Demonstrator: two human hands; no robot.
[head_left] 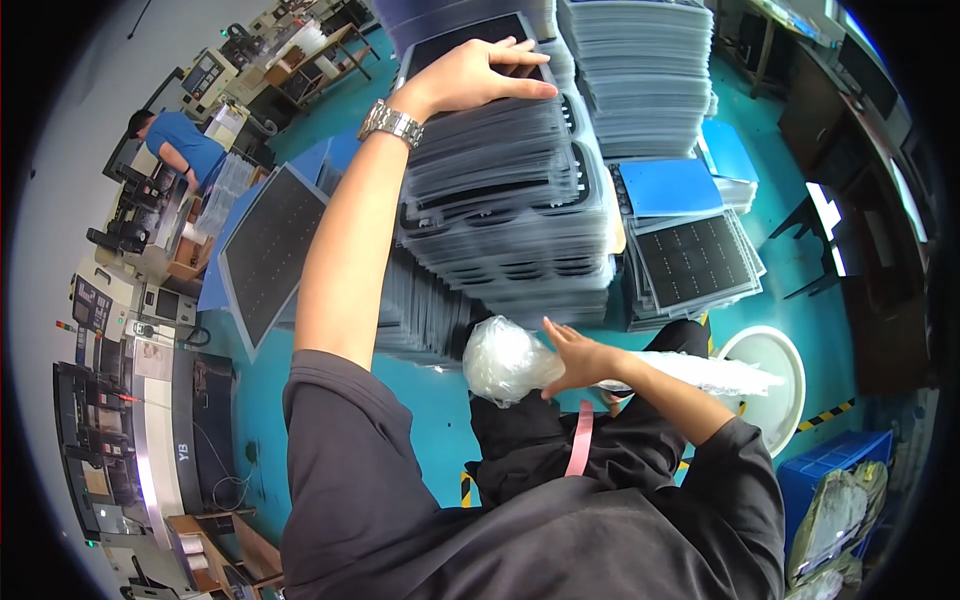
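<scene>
My left hand [485,76], with a metal watch on the wrist, reaches to the top of a tall stack of thin dark and clear plastic trays [490,160]. Its fingers are stretched out over the upper edge and do not wrap round anything. Lower down, in front of my lap, my right hand [585,360] has its fingers spread beside a bundled wad of clear plastic film [503,360]. Thumb and fingertips are at the wad's right side; whether they touch it I cannot tell. More crumpled film [715,374] trails out behind my right forearm.
A round white tub [788,370] stands to my right, near a blue crate [800,470]. More tray stacks [640,80] rise behind, with blue sheets [668,187] on a lower stack. A dark perforated panel [270,255] leans at left. A co-worker [185,145] bends over machines far left.
</scene>
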